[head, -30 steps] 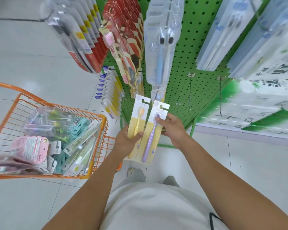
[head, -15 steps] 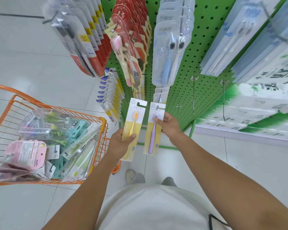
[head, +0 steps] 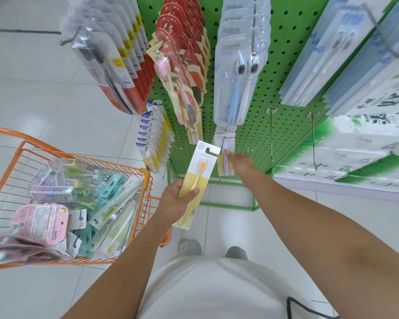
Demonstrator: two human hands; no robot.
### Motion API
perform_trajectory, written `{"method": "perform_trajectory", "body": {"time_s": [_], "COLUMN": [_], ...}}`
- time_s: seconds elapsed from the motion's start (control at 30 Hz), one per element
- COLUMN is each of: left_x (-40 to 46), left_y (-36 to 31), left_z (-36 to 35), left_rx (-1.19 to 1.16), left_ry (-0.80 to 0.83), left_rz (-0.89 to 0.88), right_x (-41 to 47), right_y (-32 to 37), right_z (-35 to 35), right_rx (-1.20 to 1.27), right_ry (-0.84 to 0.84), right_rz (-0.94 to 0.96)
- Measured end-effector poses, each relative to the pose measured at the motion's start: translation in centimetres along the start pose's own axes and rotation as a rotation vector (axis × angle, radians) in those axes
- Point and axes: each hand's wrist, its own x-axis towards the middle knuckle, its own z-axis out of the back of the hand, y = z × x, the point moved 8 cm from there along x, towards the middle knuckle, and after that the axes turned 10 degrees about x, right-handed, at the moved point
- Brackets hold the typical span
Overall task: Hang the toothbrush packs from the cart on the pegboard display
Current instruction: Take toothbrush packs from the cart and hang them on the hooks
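left hand (head: 174, 200) grips yellow pack (head: 197, 183) upright, hook-end toward pegboard (head: 285, 72).

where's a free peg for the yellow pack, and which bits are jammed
Two bare pegs and stick out of the green pegboard, right of the right hand. The red packs and clear packs above are crowded.

Bright, even light is filling the aisle, casting only faint shadows. Glare is washing the floor (head: 44, 93) tiles; wide-angle distortion and blur are smearing the right-edge packs (head: 366, 65).
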Motion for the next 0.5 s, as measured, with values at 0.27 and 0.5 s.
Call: {"method": "perform_trajectory", "body": {"time_s": [0.27,0.5], "left_x": [0.8,1.8], "left_y": [-0.5,-2.2], "left_z": [-1.7,-3.2], "left_rx": [-0.025,0.034], "left_ry": [0.007,0.018], "left_rz": [0.033,-0.021], "right_x": [-7.0,-8.7], "right_y": [0.5,2.6], "right_z": [-0.2,-1.6], "right_rx": [0.233,0.012], "right_ry": [0.152,0.236], "right_rz": [0.118,0.430]}}
